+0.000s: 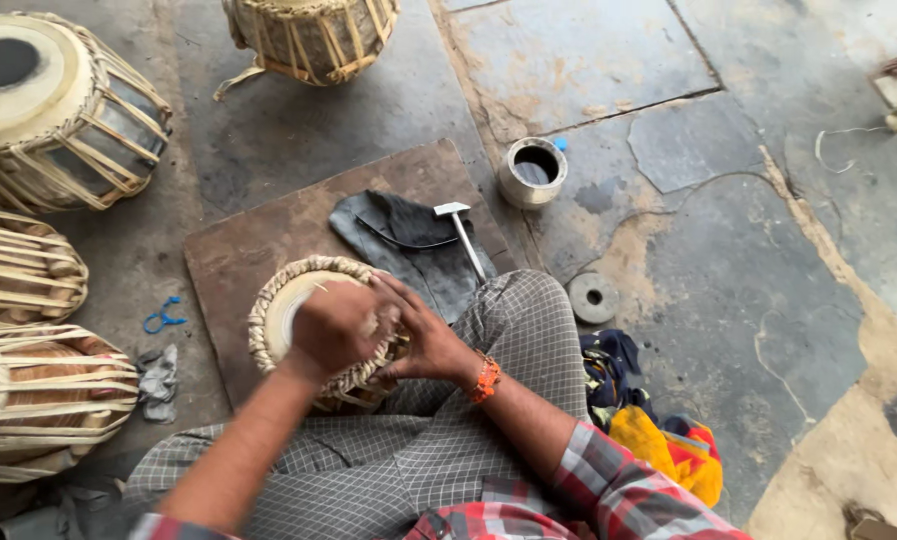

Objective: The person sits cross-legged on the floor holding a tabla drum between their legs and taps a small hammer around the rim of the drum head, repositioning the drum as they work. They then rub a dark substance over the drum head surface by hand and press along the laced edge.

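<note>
A person sits cross-legged on a stone floor (729, 300), seen from above, in grey checked trousers and a red plaid shirt. A small hand drum (299, 310) with a pale skin head and a woven rim rests against the lap, at the near edge of a flat brown board (269, 235). The drum is tilted, its head facing up and toward the left of the picture, so its long axis leans that way instead of standing upright. The left hand (337, 325) is closed into a fist on top of the drum's rim, covering part of the skin; what it grips, if anything, cannot be made out. The right hand (424, 335), with an orange band at the wrist, lies with fingers spread against the drum's right side, steadying it without closing around it. Just beyond the drum on the board lies a dark cloth (409, 245), and across it a small hammer (461, 232) with a metal head, its handle running toward the person's knee. Past the board stands a short round metal tin (532, 172), open at the top, plain and without any visible label. A flat grey disc (594, 297) with a centre hole lies on the floor right of the knee. Four more laced drums sit nearby: three (54, 110) down the left side and one (309, 35) at the top. A blue scrap (164, 318) lies on the floor at the board's left edge, and a bright yellow and red cloth (669, 445) is bunched by the right hip.
</note>
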